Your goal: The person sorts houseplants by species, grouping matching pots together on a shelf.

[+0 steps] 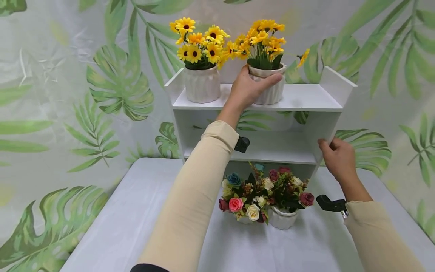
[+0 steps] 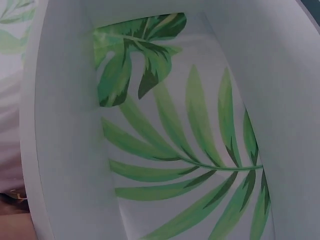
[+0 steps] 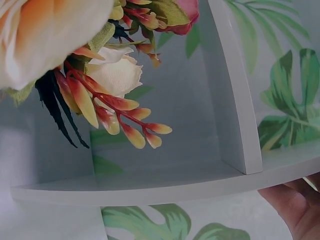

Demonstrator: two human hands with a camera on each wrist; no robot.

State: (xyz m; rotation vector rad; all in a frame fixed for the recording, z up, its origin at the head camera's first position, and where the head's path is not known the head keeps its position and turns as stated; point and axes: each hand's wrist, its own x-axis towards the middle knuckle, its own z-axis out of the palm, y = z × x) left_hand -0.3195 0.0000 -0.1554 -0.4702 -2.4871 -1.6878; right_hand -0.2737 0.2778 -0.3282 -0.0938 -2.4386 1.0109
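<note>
My left hand (image 1: 253,87) holds a ribbed white flowerpot (image 1: 273,88) of artificial yellow sunflowers (image 1: 265,37), thumb across its front. The pot is at the top board of a white shelf unit (image 1: 306,96); whether its base touches cannot be told. To its left stands a matching sunflower pot (image 1: 202,85). My right hand (image 1: 340,156) pinches the unit's right side panel (image 1: 324,128) near mid-height. In the right wrist view, its fingers (image 3: 292,202) lie against the panel's edge. The left wrist view shows the unit's boards and leaf-print backdrop, with the pot out of view.
Two pots of artificial roses, one with a pink rose (image 1: 236,204) and one in a white pot (image 1: 283,218), stand before the unit's bottom on the white-covered table (image 1: 136,211). One sunflower (image 1: 303,57) sticks out rightwards. A leaf-print backdrop (image 1: 51,94) hangs behind.
</note>
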